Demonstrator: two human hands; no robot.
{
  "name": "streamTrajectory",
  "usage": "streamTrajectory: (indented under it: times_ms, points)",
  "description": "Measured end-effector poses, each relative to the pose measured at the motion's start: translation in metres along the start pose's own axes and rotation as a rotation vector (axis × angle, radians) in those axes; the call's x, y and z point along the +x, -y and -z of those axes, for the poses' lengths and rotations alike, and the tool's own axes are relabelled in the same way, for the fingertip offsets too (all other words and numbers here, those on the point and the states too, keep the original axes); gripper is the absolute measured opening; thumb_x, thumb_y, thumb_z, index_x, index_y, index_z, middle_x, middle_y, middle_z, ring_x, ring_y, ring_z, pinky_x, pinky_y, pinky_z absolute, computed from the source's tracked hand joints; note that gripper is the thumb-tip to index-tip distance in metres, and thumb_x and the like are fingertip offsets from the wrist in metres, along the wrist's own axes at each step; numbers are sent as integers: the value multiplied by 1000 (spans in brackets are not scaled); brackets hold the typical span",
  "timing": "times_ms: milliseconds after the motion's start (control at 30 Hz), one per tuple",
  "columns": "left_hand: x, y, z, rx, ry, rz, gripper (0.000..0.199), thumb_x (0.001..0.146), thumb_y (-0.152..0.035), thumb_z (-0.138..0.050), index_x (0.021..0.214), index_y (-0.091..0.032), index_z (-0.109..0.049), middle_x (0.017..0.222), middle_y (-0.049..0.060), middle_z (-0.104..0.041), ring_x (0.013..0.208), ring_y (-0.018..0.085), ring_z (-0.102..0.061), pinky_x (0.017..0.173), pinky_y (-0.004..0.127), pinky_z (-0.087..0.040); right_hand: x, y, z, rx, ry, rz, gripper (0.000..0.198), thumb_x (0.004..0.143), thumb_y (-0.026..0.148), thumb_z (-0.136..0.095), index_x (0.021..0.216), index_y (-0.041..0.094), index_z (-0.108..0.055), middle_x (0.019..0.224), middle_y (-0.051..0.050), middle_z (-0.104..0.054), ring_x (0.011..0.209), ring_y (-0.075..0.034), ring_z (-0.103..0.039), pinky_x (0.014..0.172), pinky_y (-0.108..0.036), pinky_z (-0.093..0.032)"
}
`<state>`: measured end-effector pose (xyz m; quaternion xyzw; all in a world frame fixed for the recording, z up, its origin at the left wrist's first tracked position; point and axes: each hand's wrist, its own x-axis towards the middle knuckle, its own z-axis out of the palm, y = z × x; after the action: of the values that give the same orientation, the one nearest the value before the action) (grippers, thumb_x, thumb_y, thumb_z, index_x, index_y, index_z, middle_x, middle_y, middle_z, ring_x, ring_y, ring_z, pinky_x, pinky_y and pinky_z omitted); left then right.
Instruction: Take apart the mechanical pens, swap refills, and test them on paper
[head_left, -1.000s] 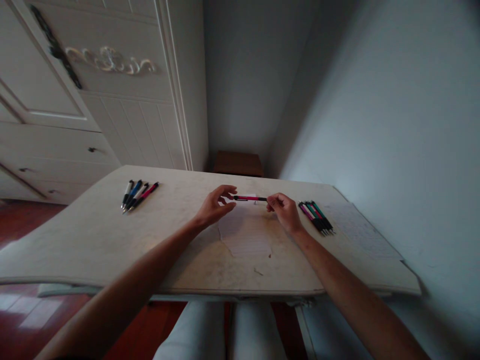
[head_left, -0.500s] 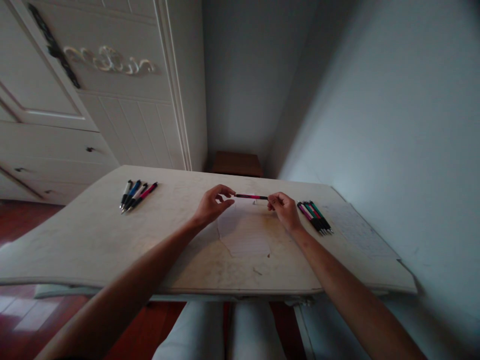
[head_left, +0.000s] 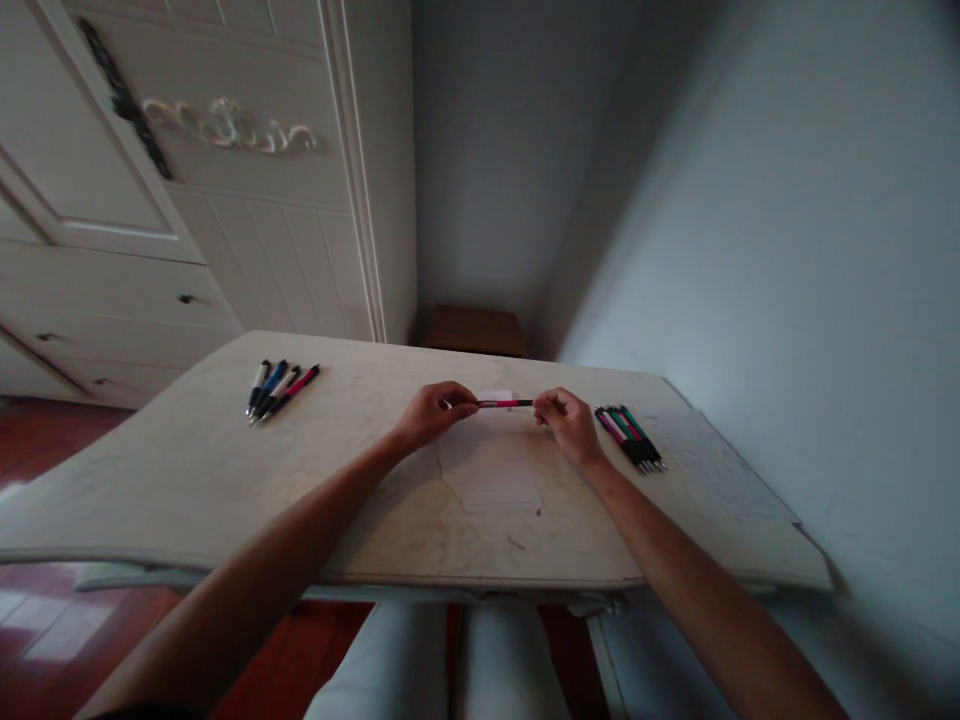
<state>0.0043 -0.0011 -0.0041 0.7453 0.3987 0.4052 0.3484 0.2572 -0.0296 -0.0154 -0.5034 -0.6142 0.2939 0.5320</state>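
Observation:
A pink and black pen [head_left: 508, 404] lies level between my two hands, above the far end of a lined sheet of paper [head_left: 491, 470]. My left hand [head_left: 439, 412] pinches its left end between thumb and fingers. The black end at the right is in the closed fingertips of my right hand [head_left: 564, 418]. Just right of that hand, several pens [head_left: 630, 438] with purple, red and green barrels lie side by side on the table. A second group of pens [head_left: 281, 392], white, blue and pink with black parts, is fanned out at the left.
The white table [head_left: 187, 480] has a worn, stained top. A written sheet [head_left: 716, 465] lies at its right side by the wall. Behind stand a white cabinet [head_left: 285, 250] and a low brown wooden piece [head_left: 476, 330]. Small dark bits [head_left: 516, 542] lie near the front edge.
My left hand has closed on the pen's left end, where its fingers were more spread before. The pen sits slightly lower in view. The right hand keeps its hold.

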Motion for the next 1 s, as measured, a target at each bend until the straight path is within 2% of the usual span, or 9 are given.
streamTrajectory:
  times_ms: [100,200,367,433,567,667,733,867,1000]
  points:
    - [0,-1,1,-48,-74,3,27,72,-38,-73,85,-15,-67,83,5,-71,70,13,-61,62,24,-46,1,1,1,-10,-19,3,44,75,62,-66,73,19,-61,60,0,-61,56,-15,-57,57,-28,-47]
    - [-1,1,0,-130,-103,20,40,74,-48,-72,95,-15,-63,90,8,-71,75,15,-63,64,25,-48,0,1,1,1,-11,0,44,75,63,-66,73,19,-61,61,-1,-61,57,-15,-58,58,-28,-49]
    - [-2,6,-1,-113,111,25,48,89,-57,-50,79,-14,-68,77,8,-71,67,14,-60,63,26,-47,-3,1,-2,31,21,22,39,78,58,-67,75,19,-61,64,0,-61,60,-15,-59,61,-28,-49]
    - [-1,6,-1,-97,127,17,43,86,-54,-55,78,-15,-70,76,7,-71,67,14,-60,62,25,-47,-4,2,-2,19,19,24,38,79,57,-66,74,19,-61,63,0,-61,59,-15,-58,60,-28,-48]
    - [-1,2,1,-87,45,-2,30,73,-41,-72,91,-17,-71,85,5,-72,71,14,-61,62,25,-46,-4,4,-2,-17,8,23,41,80,60,-63,72,20,-60,59,0,-59,57,-15,-56,58,-27,-47]
    - [-1,0,2,-127,0,-7,42,66,-41,-79,98,-16,-67,96,8,-71,80,17,-63,65,26,-48,-3,6,-1,-12,-6,14,42,79,61,-63,71,20,-59,60,0,-58,57,-15,-55,57,-27,-47]
    - [-1,0,1,-152,-5,11,50,68,-47,-76,104,-15,-65,97,10,-70,80,17,-63,66,26,-48,-3,7,-1,6,-17,18,42,78,61,-64,72,20,-59,61,0,-58,58,-15,-56,58,-28,-48]
    - [-3,1,-2,-73,63,-6,47,87,-57,-51,85,-14,-69,79,7,-69,69,15,-59,64,26,-46,-4,7,-3,14,-11,35,42,78,62,-64,74,21,-60,64,-1,-60,60,-16,-58,61,-29,-49]
    - [-3,0,-2,49,82,-14,43,86,-52,-53,73,-15,-71,69,4,-68,61,14,-55,57,24,-42,-5,5,-3,-28,-1,45,41,79,60,-64,73,20,-60,62,0,-60,59,-16,-58,60,-28,-47]
